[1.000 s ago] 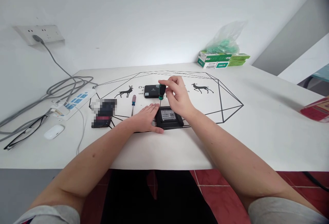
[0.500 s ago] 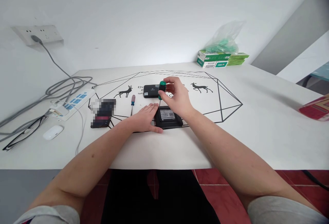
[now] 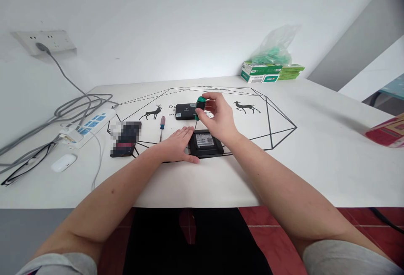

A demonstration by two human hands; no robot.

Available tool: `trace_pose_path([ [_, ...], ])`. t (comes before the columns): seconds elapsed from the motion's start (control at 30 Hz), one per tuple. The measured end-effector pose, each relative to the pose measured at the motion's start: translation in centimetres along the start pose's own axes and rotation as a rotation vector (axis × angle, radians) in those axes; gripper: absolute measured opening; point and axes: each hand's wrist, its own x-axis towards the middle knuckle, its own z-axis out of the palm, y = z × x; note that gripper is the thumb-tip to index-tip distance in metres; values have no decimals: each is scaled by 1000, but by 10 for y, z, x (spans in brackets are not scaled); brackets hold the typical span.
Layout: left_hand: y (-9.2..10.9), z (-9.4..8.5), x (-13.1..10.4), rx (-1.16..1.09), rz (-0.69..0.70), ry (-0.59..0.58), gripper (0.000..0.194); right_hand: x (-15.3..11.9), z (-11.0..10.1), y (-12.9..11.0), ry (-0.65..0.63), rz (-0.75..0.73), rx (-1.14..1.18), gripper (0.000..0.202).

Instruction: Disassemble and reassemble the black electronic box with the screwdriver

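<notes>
My right hand (image 3: 219,115) is closed round the handle of a green and black screwdriver (image 3: 200,106). Its shaft points down at the far left corner of a flat black device (image 3: 206,151), which lies on the table with a white label facing up. Whether the tip touches the device I cannot tell. My left hand (image 3: 179,144) lies flat with fingers stretched out along the device's left side. Just behind stands another black piece, a flat box with rounded corners (image 3: 184,112), partly covered by the screwdriver and my right hand.
A second screwdriver (image 3: 162,125) lies left of my left hand. Farther left are a dark, partly blurred-out object (image 3: 128,144), a white earphone case (image 3: 64,162), a power strip (image 3: 91,128) and glasses (image 3: 30,163). Green boxes (image 3: 261,70) stand against the wall; a red package (image 3: 386,132) lies right.
The screwdriver's handle has tilted slightly to the right and my right hand has shifted a little with it. My left hand and the device stay in place.
</notes>
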Motion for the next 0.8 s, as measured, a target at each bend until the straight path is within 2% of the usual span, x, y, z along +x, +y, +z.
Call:
trace_pose_path([
  [0.2,-1,0,0,-8,24,19,147,0,-1,2,-7,5,-14,35],
  [0.43,-1,0,1,-11,7,7,149,-4,1,3,-132,41,60,43],
  [0.53,-2,1,2,-8,18,12,150,-3,0,2,-171,-15,10,49],
  [0.67,-2,1,1,-12,19,16,148,0,-1,3,-100,-110,-94,46],
  [0.8,-1,1,1,-2,7,10,149,2,-1,4,-71,-131,-78,46],
])
